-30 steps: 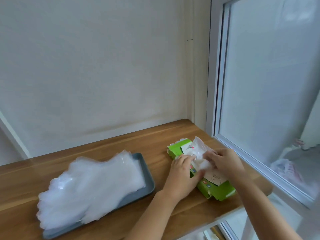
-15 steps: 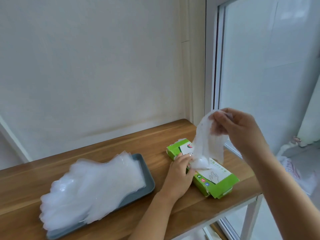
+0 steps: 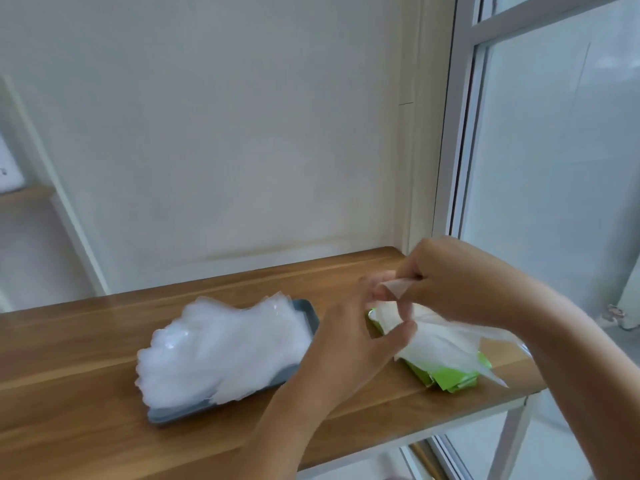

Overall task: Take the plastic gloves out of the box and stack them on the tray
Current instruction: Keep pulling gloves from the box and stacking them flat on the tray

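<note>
Just above the green box (image 3: 450,377), the right hand (image 3: 460,282) pinches a glove (image 3: 440,337) by its cuff, probably to spread it flat. The left hand (image 3: 346,344) curls at that edge, but blur hides whether it grips. Left of the box, the glove stack (image 3: 221,348) covers the tray (image 3: 308,315).

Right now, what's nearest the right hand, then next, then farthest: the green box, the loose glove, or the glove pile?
1. Loose glove: pinched in the right hand.
2. Green box: just beneath the hand.
3. Glove pile: off to the left, on the tray.
</note>
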Demonstrator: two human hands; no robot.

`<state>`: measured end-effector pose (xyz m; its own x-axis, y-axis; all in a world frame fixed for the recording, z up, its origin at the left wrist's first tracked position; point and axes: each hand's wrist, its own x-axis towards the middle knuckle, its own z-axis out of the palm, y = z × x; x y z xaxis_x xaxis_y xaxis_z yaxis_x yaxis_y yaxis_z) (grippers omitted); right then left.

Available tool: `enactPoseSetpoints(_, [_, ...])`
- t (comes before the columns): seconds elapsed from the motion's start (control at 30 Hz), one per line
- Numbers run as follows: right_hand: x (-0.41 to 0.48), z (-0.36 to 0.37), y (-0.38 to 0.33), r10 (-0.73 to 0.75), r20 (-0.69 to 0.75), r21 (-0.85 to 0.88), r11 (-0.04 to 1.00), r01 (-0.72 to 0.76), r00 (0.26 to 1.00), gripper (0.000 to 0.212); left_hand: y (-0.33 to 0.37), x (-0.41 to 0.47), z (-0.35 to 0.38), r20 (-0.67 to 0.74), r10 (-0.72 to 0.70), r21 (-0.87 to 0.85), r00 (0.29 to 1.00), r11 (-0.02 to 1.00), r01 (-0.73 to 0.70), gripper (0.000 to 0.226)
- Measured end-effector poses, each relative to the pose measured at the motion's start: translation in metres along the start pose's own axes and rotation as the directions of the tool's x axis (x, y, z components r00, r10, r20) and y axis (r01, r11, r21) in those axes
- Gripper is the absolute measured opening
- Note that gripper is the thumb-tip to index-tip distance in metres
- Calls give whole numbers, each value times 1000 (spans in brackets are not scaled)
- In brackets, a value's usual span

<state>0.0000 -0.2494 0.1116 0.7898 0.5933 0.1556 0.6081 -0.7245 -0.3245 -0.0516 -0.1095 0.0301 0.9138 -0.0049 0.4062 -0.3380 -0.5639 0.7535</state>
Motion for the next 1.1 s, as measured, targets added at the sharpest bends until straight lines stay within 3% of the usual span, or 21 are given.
enactPoseSetpoints(0.1, [7, 0, -19, -66, 69, 1, 998, 66, 995, 39, -5, -16, -13, -160, 18, 171, 987, 985, 10, 32])
enactPoseSetpoints(0.23, [22, 1, -43, -150, 189, 12, 989, 150, 970, 36, -25, -35, -39, -308, -35, 125, 951, 989, 77, 10])
enactPoseSetpoints(0.33, [40, 3, -51, -192, 218, 41, 981, 188, 957, 33, -38, -42, -67, -328, -77, 85, 942, 990, 110, 15])
enactPoseSetpoints(0.5, [95, 29, -67, -237, 161, -18, 970, 243, 958, 38, -73, -39, -125, -384, -154, 204, 910, 948, 246, 14])
enactPoseSetpoints(0.67, [153, 85, -101, -239, 37, 55, 970, 237, 970, 18, -110, -18, -174, -560, -146, 228, 815, 919, 321, 13])
enactPoseSetpoints(0.8, [175, 94, -125, -275, -174, 183, 934, 306, 945, 7, -105, -10, -212, -696, 82, 402, 713, 868, 292, 10])
enactPoseSetpoints(0.97, [178, 101, -128, -304, -539, 236, 841, 487, 785, 12, -77, -21, -228, -658, 425, 624, 621, 770, 134, 11])
enactPoseSetpoints(1.03, [178, 110, -119, -303, -618, 272, 783, 559, 725, 12, -73, -29, -221, -554, 510, 711, 658, 701, 56, 11])
enactPoseSetpoints(1.1, [177, 122, -108, -300, -637, 324, 732, 599, 710, 14, -76, -38, -211, -436, 517, 760, 736, 650, -7, 15])
